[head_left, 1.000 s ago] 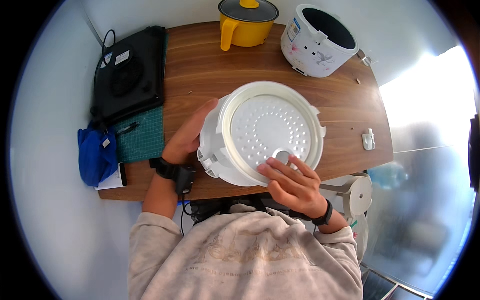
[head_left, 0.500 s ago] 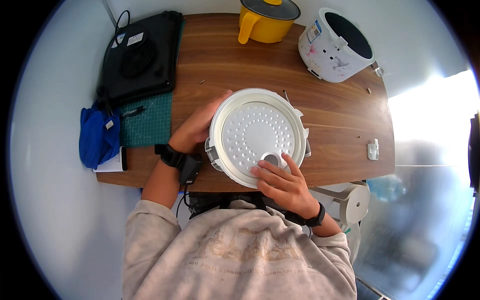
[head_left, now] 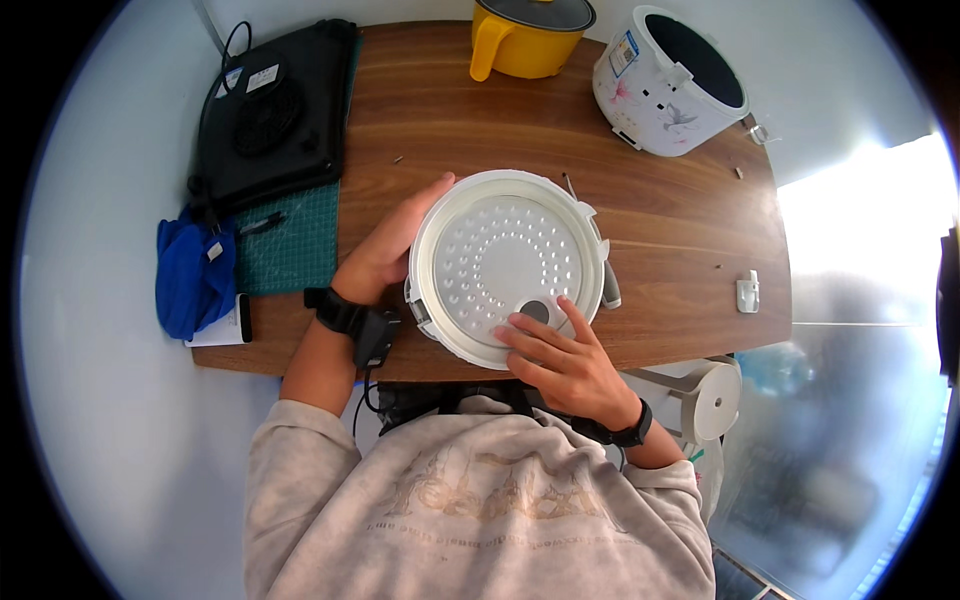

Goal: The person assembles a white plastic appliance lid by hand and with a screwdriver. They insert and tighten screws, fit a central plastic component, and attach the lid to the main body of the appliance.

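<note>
A round white rice cooker lid (head_left: 508, 260) lies tilted at the table's near edge, its dimpled metal inner side facing up. My left hand (head_left: 398, 235) is wrapped round its left rim, the fingers mostly hidden beneath. The fingers of my right hand (head_left: 570, 365) are stretched out and apart on the lid's lower right. Their tips lie beside a round grey opening (head_left: 535, 312). A grey handle (head_left: 612, 290) shows from under the lid's right edge, and a thin metal shaft (head_left: 568, 184) sticks out near the top right; most of that tool is hidden.
At the far right stands a white rice cooker body (head_left: 665, 95), with a yellow pot (head_left: 525, 45) beside it. On the left are a black appliance base (head_left: 275, 115), a green cutting mat (head_left: 290, 240) and a blue cloth (head_left: 195, 275). A small white part (head_left: 747, 293) lies at right.
The lid and both hands sit slightly higher and further left in view, as does the whole table. The pale ring round the lid's opening no longer stands out.
</note>
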The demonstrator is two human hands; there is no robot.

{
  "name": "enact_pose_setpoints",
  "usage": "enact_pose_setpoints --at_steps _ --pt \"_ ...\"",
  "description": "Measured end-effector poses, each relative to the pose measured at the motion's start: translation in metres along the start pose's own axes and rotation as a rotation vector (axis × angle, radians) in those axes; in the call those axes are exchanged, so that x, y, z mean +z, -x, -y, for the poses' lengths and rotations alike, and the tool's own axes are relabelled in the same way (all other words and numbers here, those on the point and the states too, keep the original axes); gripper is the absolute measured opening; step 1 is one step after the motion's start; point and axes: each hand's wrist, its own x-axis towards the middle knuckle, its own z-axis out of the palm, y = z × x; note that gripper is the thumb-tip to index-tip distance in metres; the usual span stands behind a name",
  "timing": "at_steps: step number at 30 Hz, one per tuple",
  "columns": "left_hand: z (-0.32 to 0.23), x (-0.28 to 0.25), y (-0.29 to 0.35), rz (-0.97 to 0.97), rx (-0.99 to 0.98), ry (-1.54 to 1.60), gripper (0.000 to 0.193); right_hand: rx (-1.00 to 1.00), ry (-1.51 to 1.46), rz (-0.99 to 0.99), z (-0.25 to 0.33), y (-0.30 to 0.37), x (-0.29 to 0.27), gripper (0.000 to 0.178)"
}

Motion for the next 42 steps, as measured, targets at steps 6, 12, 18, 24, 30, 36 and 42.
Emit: enact_pose_setpoints --at_steps 6,12,18,24,30,36,42 --pt "-0.004 0.004 0.004 -0.019 -0.010 -0.005 0.051 0.114 -0.011 0.013 -0.005 -0.001 -0.003 0.016" --pt "-0.004 0.005 0.004 -0.015 -0.012 0.006 0.052 0.163 -0.205 -0.010 -0.004 -0.005 -0.012 0.030" --pt "-0.005 0.006 0.008 -0.036 -0.004 0.002 0.050 0.258 0.040 -0.219 -0.042 -0.048 -0.042 0.047" --pt "-0.005 0.013 0.006 -0.015 0.027 0.038 0.048 -0.026 0.227 -0.138 -0.080 -0.116 -0.046 0.050" --pt "-0.007 0.014 0.010 0.016 0.077 -0.044 0.044 -0.027 0.210 -0.006 -0.081 -0.136 -0.043 0.029" --pt "-0.009 0.007 0.011 0.125 0.108 -0.126 0.046 0.067 -0.004 -0.050 -0.063 -0.123 -0.075 0.019" --pt "-0.009 0.016 0.017 0.057 0.154 -0.084 0.048 0.445 -0.162 -0.221 -0.067 -0.081 -0.127 0.019"
